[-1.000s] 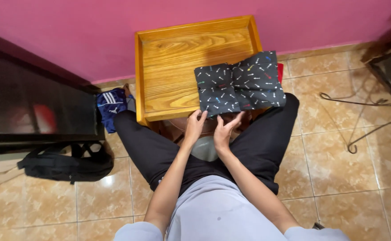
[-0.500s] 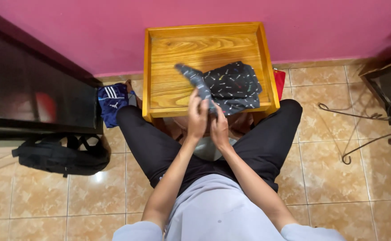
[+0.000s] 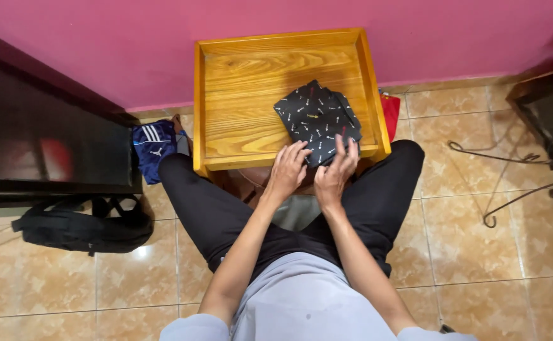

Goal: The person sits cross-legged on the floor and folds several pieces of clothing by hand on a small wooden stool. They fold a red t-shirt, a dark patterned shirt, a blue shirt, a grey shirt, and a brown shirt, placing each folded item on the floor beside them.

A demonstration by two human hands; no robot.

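A: Where is the dark patterned cloth (image 3: 317,120) just now?

B: It lies folded into a small bundle inside the wooden tray table (image 3: 238,95), at the tray's front right corner, its near edge hanging over the front rim.

A: And the hands?

B: The left hand (image 3: 287,170) rests at the tray's front rim with fingers spread, the tips touching the near left edge of the cloth. The right hand (image 3: 335,172) sits just beside it, fingers laid flat on the cloth's near right part. Neither hand is clenched; both lie loose and apart on the fabric.

A: What else is about the tray?

B: A blue garment with white stripes (image 3: 153,148) lies on the tiled floor at the tray's left, a black bag (image 3: 81,224) further left and nearer the person, and something red (image 3: 390,113) shows at the tray's right side
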